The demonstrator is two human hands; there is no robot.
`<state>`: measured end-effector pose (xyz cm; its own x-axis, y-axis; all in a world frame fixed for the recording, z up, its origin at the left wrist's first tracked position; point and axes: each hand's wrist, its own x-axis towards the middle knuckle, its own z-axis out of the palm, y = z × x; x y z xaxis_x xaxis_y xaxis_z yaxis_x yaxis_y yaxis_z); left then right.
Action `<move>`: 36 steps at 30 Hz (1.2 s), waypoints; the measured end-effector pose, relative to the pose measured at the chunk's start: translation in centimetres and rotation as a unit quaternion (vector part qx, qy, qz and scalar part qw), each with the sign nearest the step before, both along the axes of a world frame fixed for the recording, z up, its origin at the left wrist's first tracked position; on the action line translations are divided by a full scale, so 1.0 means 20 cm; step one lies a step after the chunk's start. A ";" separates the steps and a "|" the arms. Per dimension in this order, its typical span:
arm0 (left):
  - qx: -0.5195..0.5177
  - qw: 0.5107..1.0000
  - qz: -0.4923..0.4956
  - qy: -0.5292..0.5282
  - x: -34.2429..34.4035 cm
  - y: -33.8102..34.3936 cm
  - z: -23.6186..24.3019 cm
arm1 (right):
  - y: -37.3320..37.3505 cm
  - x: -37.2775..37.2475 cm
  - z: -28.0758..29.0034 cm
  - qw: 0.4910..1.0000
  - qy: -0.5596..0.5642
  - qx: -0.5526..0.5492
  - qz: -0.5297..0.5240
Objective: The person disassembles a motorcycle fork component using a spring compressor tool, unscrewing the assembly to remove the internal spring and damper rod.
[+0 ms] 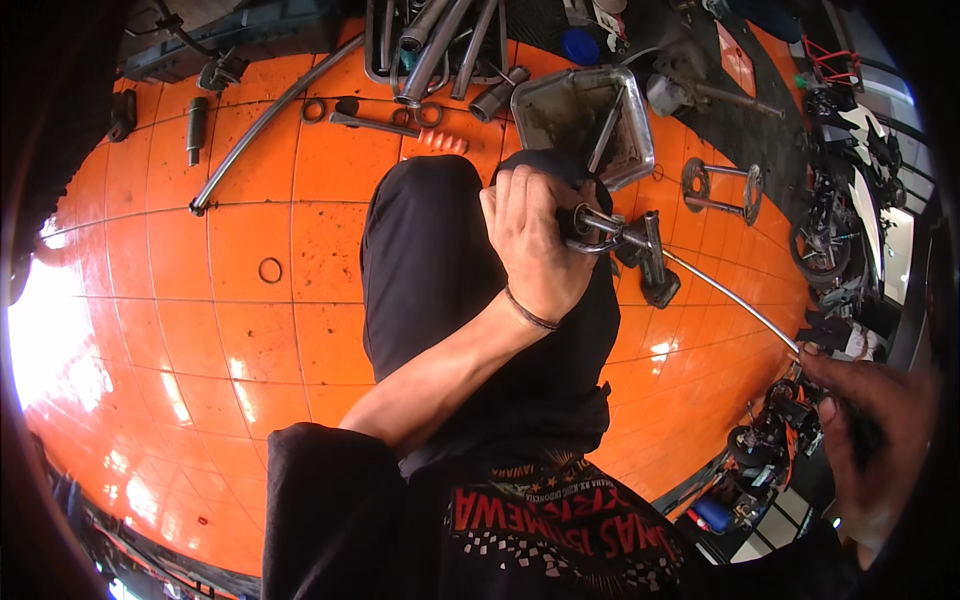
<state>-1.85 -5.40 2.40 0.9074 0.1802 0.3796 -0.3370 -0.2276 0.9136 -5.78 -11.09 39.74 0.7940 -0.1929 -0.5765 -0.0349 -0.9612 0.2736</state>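
My left hand (532,228) is closed around a metal tube assembly (585,222) with a round open end and a curved shiny piece, held over my dark-trousered knee. A dark metal bracket (656,280) hangs beside it on the right. A long, thin steel rod (730,298) runs from the assembly toward the lower right, where my right hand (868,420) grips its far end between thumb and finger. Just above my left hand, a tray (641,130) of dark oily liquid has a metal tube leaning in it.
Several metal tubes fill a container (375,45) at the top. A long tube (250,135), a short cylinder (196,130), a ring (270,270), a wrench (375,124) and a two-ring metal frame (750,194) lie on the orange tiled floor (170,300). Parked motorcycles (825,240) line the right edge.
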 end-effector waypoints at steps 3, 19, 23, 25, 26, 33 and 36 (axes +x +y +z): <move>-0.001 1.000 -0.003 -0.006 0.00 -0.01 0.00 | -0.04 0.04 0.00 0.998 0.000 0.066 -0.003; 0.002 1.000 -0.001 -0.003 0.05 -0.05 -0.01 | 0.09 -0.06 -0.12 0.996 0.002 0.026 -0.085; -0.017 1.000 0.000 0.018 0.06 -0.05 -0.01 | 0.04 -0.18 -0.15 0.991 0.003 0.065 -0.113; -0.041 0.999 -0.002 0.019 0.05 -0.07 -0.01 | -0.02 -0.30 -0.19 0.991 -0.034 0.088 -0.090; -0.035 0.999 0.008 0.015 0.05 -0.05 -0.02 | -0.09 -0.36 -0.24 0.990 -0.057 0.116 -0.064; -0.010 0.999 0.026 0.015 0.04 -0.01 -0.02 | -0.14 -0.70 -0.53 0.947 -0.149 0.235 -0.159; 0.011 1.000 0.000 0.017 0.05 0.02 0.00 | -0.12 -0.84 -0.69 0.920 -0.177 0.284 -0.204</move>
